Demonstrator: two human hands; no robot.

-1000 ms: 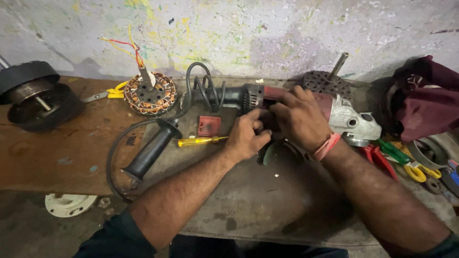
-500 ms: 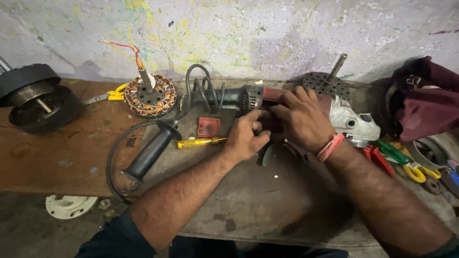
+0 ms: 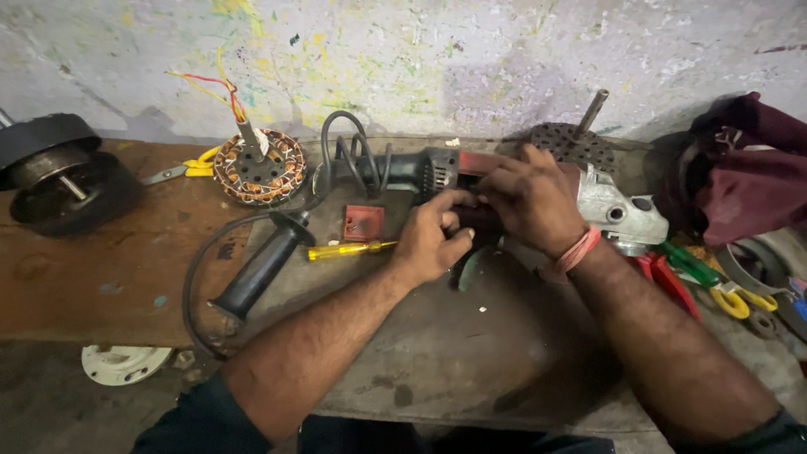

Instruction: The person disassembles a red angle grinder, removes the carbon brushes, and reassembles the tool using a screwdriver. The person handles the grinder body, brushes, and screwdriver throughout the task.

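Both hands on the angle grinder (image 3: 471, 181), frame centre, lying across the table (image 3: 471, 370). Left hand (image 3: 433, 240) pinches its red body; right hand (image 3: 534, 202) clamps over it. Risk: loose red cover (image 3: 363, 223) and screwdriver (image 3: 349, 250) nearby get knocked off; cord (image 3: 197, 277) snags.

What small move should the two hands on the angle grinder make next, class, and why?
Probably steady the angle grinder with the right hand while the left hand works at its middle: both hands already meet there, and the small red cover lies off beside it.

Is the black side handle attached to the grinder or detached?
Detached: the black side handle lies alone on the bench, left of the angle grinder.
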